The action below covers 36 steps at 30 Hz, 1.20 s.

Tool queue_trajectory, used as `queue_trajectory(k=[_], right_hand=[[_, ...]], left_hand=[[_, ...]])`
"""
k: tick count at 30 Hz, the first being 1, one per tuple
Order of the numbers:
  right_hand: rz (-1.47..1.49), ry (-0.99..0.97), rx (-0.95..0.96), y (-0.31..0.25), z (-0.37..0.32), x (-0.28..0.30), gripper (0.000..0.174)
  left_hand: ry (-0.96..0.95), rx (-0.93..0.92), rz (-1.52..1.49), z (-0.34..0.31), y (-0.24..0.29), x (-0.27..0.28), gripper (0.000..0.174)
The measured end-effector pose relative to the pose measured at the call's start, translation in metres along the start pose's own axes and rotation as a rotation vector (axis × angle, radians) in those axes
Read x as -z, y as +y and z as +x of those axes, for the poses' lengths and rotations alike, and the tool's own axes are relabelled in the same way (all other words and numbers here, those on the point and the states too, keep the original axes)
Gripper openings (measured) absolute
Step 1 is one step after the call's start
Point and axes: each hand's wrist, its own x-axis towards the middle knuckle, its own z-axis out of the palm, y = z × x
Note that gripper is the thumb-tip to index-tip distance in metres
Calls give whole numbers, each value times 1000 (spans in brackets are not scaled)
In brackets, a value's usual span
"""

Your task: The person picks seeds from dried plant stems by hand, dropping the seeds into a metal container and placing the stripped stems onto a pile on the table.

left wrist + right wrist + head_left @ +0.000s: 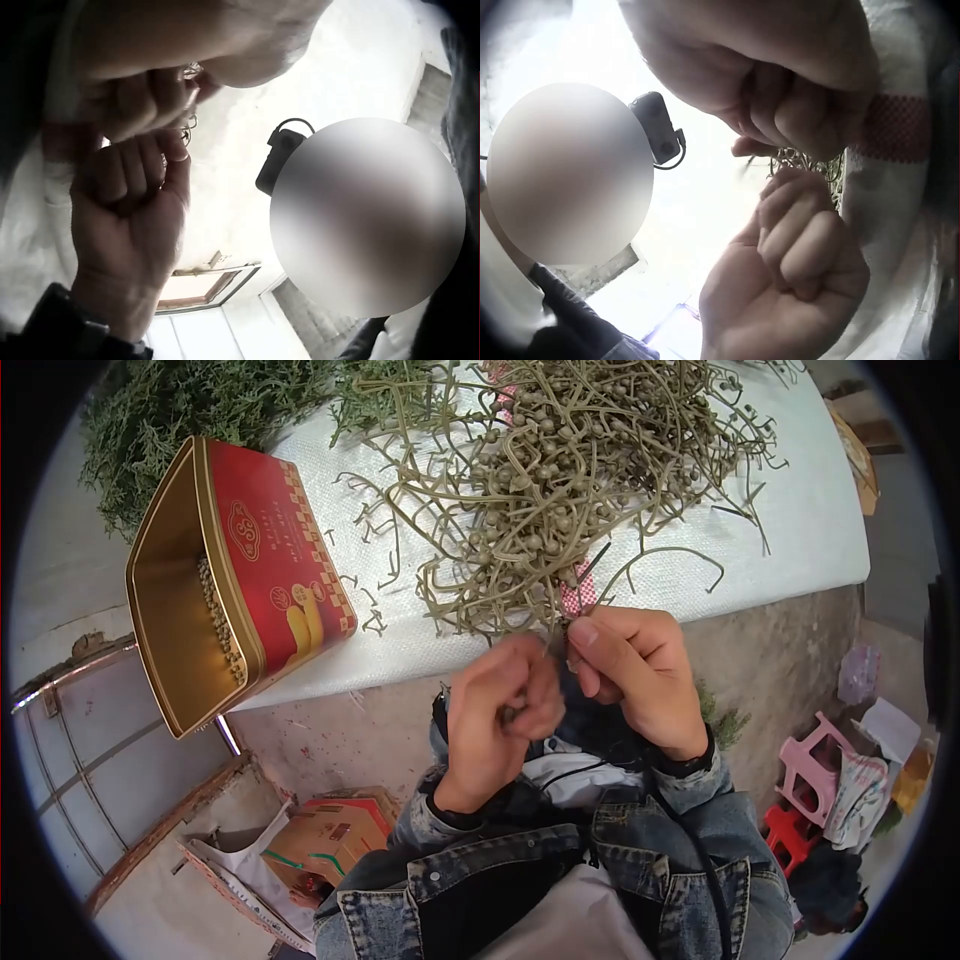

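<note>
In the head view my right hand (645, 675) pinches a thin stem (597, 575) between thumb and forefinger, at the near edge of a heap of dried, tangled stems with small round pods (545, 510). Close beside it is my left hand (500, 705), its fingers curled and blurred. A few greyish round pods (513, 710) show between those fingers. The fingertips of both hands nearly meet. In the left wrist view, curled stem bits (187, 135) stick out between the hands. A red and gold tin (270, 550) lies at the left, with small pale round pods (222, 622) inside.
The heap lies on a white woven sack (400, 650). Green leafy sprigs (210, 430) are piled at the back left. Below stand a cardboard box (330, 835), a pink stool (815, 765) and a red stool (790, 838). Loose stem bits (375, 610) lie near the tin.
</note>
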Motion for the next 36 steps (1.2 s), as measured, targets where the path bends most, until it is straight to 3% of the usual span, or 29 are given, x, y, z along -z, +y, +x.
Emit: queue_trajectory(k=[3, 8, 11, 16, 19, 24, 26, 31, 34, 36], right_hand=[[16, -46, -37, -2, 2, 4, 35], [-10, -169, 7, 1, 4, 4, 35], [-50, -189, 116, 1, 5, 2, 38], [-147, -202, 182, 5, 4, 8, 32], [-99, -144, 194, 6, 3, 7, 37], [131, -49, 16, 2, 3, 5, 40], [333, 18, -34, 2, 4, 2, 41], [557, -37, -89, 11, 3, -7, 46], [-107, 100, 162, 9, -3, -13, 39], [-254, 73, 199, 6, -4, -9, 38]], left_hand=[[330, -56, 278, 4, -2, -8, 27], [112, -109, 84, 5, 0, -2, 25], [382, -155, 485, 13, 0, -19, 23], [312, -159, 362, 11, 0, -13, 23], [127, -120, 323, 10, 5, -2, 23], [33, -60, 184, 8, 6, 8, 23], [23, -93, 271, 8, 4, 10, 23], [36, -76, 410, 6, 13, 8, 23], [89, -95, 484, 4, 12, 4, 23], [113, -102, 517, 2, 11, 5, 23]])
